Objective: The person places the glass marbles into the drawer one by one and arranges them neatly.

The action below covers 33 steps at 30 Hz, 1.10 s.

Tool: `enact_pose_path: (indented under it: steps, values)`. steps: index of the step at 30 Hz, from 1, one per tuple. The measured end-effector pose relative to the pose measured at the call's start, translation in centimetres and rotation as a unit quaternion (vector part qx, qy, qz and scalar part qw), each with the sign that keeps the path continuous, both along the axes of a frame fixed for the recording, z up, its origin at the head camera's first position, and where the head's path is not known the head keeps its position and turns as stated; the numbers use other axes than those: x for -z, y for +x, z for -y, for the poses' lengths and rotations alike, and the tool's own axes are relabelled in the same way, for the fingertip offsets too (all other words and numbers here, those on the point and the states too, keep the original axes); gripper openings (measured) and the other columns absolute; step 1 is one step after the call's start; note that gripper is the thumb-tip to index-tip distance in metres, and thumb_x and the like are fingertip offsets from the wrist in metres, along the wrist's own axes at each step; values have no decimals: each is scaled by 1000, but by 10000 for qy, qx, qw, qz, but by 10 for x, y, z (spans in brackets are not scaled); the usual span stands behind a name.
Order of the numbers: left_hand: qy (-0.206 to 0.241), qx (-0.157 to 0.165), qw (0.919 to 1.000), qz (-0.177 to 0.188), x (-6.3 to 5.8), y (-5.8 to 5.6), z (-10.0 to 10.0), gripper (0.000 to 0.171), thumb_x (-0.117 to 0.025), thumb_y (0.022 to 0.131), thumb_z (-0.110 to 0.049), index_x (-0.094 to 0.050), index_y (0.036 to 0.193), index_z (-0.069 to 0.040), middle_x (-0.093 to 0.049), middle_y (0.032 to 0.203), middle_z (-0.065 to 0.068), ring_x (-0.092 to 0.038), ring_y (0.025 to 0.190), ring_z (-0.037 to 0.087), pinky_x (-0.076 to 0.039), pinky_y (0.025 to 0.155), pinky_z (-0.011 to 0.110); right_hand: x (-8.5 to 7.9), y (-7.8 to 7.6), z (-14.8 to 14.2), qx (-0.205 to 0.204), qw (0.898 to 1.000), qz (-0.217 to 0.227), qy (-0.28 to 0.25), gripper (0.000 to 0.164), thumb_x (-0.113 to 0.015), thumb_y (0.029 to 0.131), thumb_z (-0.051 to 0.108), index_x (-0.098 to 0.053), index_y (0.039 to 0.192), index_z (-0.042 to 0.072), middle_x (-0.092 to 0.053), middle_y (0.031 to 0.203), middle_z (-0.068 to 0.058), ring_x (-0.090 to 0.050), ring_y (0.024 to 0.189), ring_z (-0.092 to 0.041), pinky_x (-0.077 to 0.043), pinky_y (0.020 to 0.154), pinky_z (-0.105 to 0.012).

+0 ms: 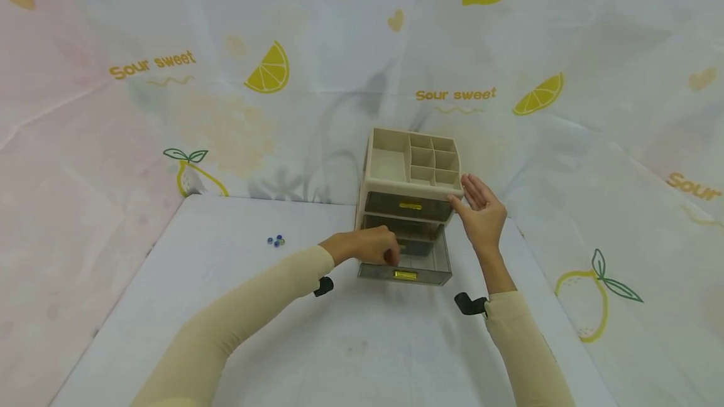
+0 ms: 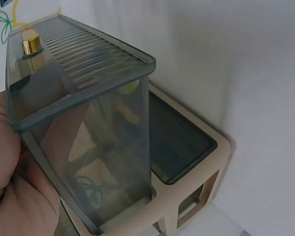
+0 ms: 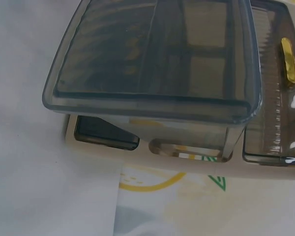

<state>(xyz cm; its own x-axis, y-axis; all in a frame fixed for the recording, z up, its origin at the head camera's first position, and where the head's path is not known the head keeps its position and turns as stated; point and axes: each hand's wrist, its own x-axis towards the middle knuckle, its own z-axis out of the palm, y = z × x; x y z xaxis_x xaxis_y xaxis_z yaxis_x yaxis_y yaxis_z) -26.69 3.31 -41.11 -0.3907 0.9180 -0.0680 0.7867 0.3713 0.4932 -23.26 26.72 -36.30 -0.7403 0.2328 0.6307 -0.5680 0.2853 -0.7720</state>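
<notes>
A cream desktop organizer [image 1: 390,188] stands against the back cloth, its middle smoky see-through drawer [image 1: 441,278] pulled well out. My left hand [image 1: 370,247] reaches over this drawer's left side with bent fingers pointing down inside it. In the left wrist view the left hand's palm [image 2: 24,201] shows beside the drawer wall [image 2: 123,142]; its fingertips are hidden, and I cannot tell whether they hold anything. My right hand [image 1: 485,215] rests on the organizer's upper right front corner, thumb at the front and extended fingers along the side.
Several tiny blue round pieces [image 1: 276,244] lie on the white tabletop [image 1: 226,281] left of the organizer. An upper drawer with a gold handle [image 1: 410,206] is closed. Divided compartments [image 1: 434,159] form the organizer's top. Lemon-printed cloth [image 1: 317,130] hangs close behind.
</notes>
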Motion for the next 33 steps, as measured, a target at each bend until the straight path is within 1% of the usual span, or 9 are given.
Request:
enact_pose_path:
  steps: [4, 6, 10, 14, 18, 22, 26, 29, 33]
  values:
    - [-265, -135, 9995, 59, -1, 1, -4, 27, -65, 86, 11, -76, 100, -9, -71, 96, -3, -64, 89, 8, -51, 75, 16, 0, -1, 0, 5, 10000, 8, -7, 58, -76, 75, -14, -52, 128, -16, -58, 125, -30, -55, 118, -41, -46, 97, -33]
    - [-382, -176, 9991, 76, -1, 2, -6, 30, -64, 86, 12, -76, 101, -10, -70, 96, -4, -64, 89, 8, -51, 75, 17, 0, -1, 0, -6, 10000, 28, -9, 58, -76, 75, -13, -53, 128, -15, -58, 125, -30, -55, 118, -41, -46, 97, -33]
    - [-550, -110, 9984, 72, -1, 3, -8, 30, -64, 87, 11, -76, 103, -11, -69, 95, -5, -63, 88, 6, -50, 75, 16, 1, 1, 0, -41, 9999, 73, -71, 58, -76, 75, -15, -53, 128, -15, -57, 125, -30, -54, 119, -42, -46, 97, -33]
    - [-605, -57, 9981, 111, -1, 2, -8, 30, -63, 88, 11, -76, 104, -11, -69, 95, -6, -62, 87, 5, -50, 75, 16, 1, 2, 0, -26, 9999, 78, -57, 58, -76, 75, -15, -53, 128, -14, -58, 125, -30, -54, 118, -42, -46, 97, -34]
    - [-535, -77, 9985, 96, -1, 1, -8, 29, -64, 87, 10, -76, 104, -11, -70, 96, -5, -63, 89, 6, -50, 75, 15, 0, 1, 0, 4, 10000, 33, 26, 58, -76, 75, -14, -53, 129, -14, -58, 125, -30, -55, 118, -41, -46, 97, -35]
    - [-269, -61, 9996, 74, 0, 2, -6, 24, -66, 88, 7, -75, 104, -9, -70, 98, -3, -65, 91, 9, -50, 76, 14, 0, 0, 0, 55, 10000, 1, 64, 58, -77, 75, -13, -53, 128, -14, -58, 124, -30, -56, 118, -40, -47, 97, -34]
    - [223, -34, 9997, 75, 4, 3, -2, 19, -67, 90, 0, -74, 105, -9, -69, 101, -2, -64, 91, 6, -49, 78, 13, 1, 1, 0, 66, 10000, 12, 62, 59, -77, 75, -13, -53, 129, -14, -58, 124, -30, -56, 118, -40, -46, 97, -35]
    - [704, -19, 9974, 129, 8, 5, 2, 17, -68, 91, -4, -73, 107, -7, -69, 105, -1, -63, 93, 4, -48, 81, 13, 1, 0, -1, 43, 10000, 46, 7, 58, -77, 75, -12, -54, 129, -13, -58, 125, -29, -56, 118, -38, -46, 97, -35]
    - [1286, -137, 9910, 342, 9, 7, 9, 15, -67, 92, -6, -72, 106, -6, -69, 104, -2, -63, 93, 3, -50, 82, 15, 2, -1, -2, 10, 9999, 71, -89, 57, -77, 75, -12, -55, 128, -12, -58, 125, -28, -57, 118, -37, -46, 97, -33]
